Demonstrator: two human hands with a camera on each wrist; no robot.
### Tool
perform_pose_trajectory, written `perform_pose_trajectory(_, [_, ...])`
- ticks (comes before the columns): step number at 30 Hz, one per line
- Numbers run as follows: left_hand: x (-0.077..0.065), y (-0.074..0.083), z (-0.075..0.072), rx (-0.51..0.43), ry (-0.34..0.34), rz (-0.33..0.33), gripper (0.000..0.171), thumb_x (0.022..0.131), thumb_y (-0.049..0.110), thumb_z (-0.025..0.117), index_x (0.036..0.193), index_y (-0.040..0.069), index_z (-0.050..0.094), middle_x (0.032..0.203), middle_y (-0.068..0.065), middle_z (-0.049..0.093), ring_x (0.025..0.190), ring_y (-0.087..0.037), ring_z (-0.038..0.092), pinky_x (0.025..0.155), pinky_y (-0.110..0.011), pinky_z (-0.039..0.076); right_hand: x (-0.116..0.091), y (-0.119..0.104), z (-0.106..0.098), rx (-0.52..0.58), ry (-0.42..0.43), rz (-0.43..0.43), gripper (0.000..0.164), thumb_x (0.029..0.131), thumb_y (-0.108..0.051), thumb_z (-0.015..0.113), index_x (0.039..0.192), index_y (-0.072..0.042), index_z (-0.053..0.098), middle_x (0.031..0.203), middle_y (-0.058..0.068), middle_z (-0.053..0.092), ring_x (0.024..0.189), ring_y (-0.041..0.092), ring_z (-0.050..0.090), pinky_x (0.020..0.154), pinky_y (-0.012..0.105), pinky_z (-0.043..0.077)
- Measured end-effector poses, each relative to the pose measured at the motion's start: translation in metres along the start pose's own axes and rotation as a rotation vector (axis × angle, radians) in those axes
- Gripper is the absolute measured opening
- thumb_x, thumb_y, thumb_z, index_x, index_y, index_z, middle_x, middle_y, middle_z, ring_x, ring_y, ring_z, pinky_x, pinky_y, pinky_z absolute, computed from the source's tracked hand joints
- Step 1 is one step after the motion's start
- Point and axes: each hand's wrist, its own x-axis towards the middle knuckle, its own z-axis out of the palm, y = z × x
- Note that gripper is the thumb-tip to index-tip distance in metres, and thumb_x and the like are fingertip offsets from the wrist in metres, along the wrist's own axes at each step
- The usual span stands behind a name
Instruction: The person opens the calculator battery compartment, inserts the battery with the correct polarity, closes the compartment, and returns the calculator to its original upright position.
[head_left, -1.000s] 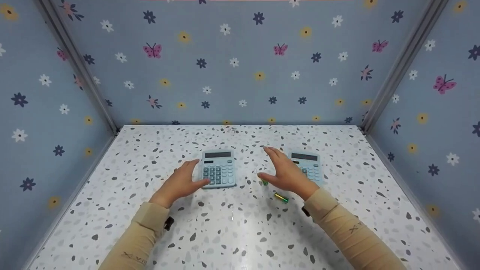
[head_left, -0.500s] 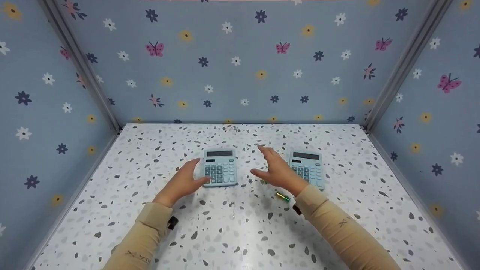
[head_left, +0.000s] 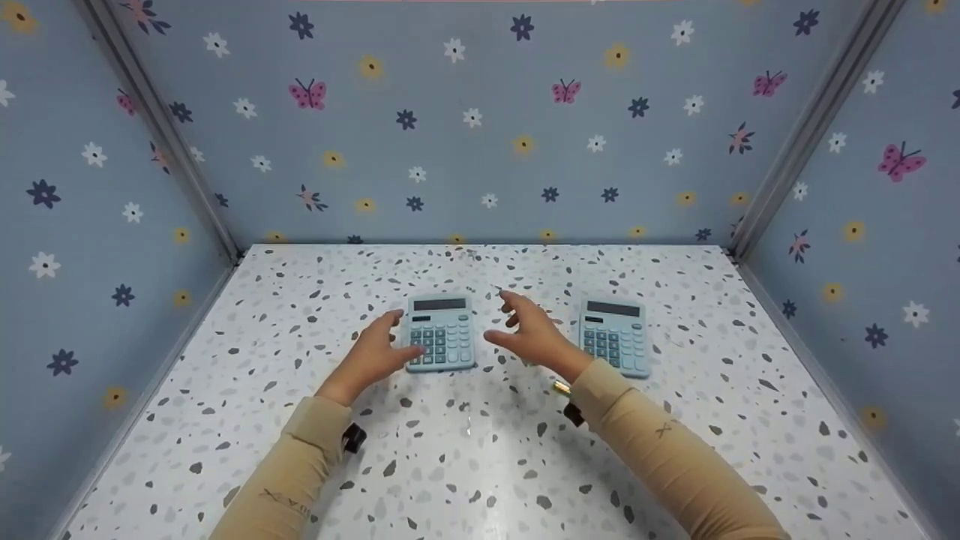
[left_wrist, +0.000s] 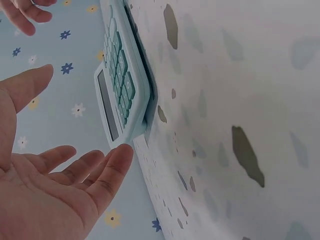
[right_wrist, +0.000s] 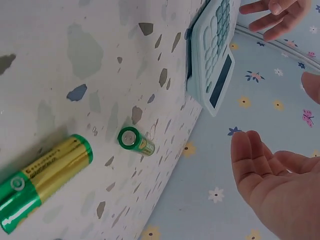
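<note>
A light-blue calculator [head_left: 463,341] lies on the speckled table between my two hands. My left hand [head_left: 373,354] is at its left side, thumb over the lower keys in the head view, fingers relaxed and holding nothing. To its right my right hand [head_left: 538,334] hovers with loosely bent fingers and nothing in its grasp. In the right wrist view that hand's fingertips [right_wrist: 245,140] are apart from the calculator [right_wrist: 212,60]. A second light-blue calculator [head_left: 636,349] lies beyond the right wrist. Two green-and-gold batteries, one nearer [right_wrist: 65,162] and one farther [right_wrist: 137,141], rest on the table.
The white speckled tabletop [head_left: 465,480] is enclosed by blue walls [head_left: 480,165] printed with flowers and butterflies. Grey metal posts [head_left: 180,157] stand at the back corners. In the head view, the right sleeve [head_left: 660,442] partly covers one battery [head_left: 561,387].
My right hand has moved left toward the nearer calculator, uncovering the right one. Its sleeve now overlaps a battery that showed whole before. My left hand has barely moved.
</note>
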Motion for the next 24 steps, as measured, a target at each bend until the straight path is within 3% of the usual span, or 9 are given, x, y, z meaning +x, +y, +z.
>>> perform_pose_trajectory(9, [0.007, 0.003, 0.001, -0.058, 0.002, -0.04, 0.092, 0.1, 0.028, 0.077, 0.171, 0.003, 0.025, 0.174, -0.025, 0.032, 0.156, -0.049, 0.04, 0.121, -0.061, 0.047, 0.013, 0.0, 0.006, 0.128, -0.006, 0.071, 0.079, 0.102, -0.024, 0.078, 0.167, -0.002, 0.038, 0.152, 0.024, 0.058, 0.133, 0.036, 0.062, 0.109, 0.051, 0.057])
perform_pose_trajectory(15, [0.015, 0.003, 0.006, -0.111, 0.022, -0.05, 0.092, 0.096, 0.023, 0.08, 0.169, 0.001, 0.028, 0.17, -0.027, 0.038, 0.149, -0.047, 0.049, 0.115, -0.057, 0.054, 0.02, 0.002, 0.013, 0.177, -0.008, 0.127, 0.076, 0.101, -0.019, 0.078, 0.165, 0.0, 0.041, 0.149, 0.024, 0.06, 0.131, 0.035, 0.064, 0.104, 0.047, 0.06])
perform_pose_trajectory(24, [0.02, -0.001, 0.016, -0.115, 0.034, -0.043, 0.092, 0.095, 0.02, 0.08, 0.168, -0.003, 0.03, 0.168, -0.031, 0.039, 0.148, -0.049, 0.051, 0.123, -0.059, 0.046, 0.028, 0.001, 0.032, 0.221, -0.03, 0.193, 0.075, 0.099, -0.017, 0.078, 0.162, 0.006, 0.043, 0.142, 0.022, 0.064, 0.131, 0.036, 0.064, 0.103, 0.046, 0.06])
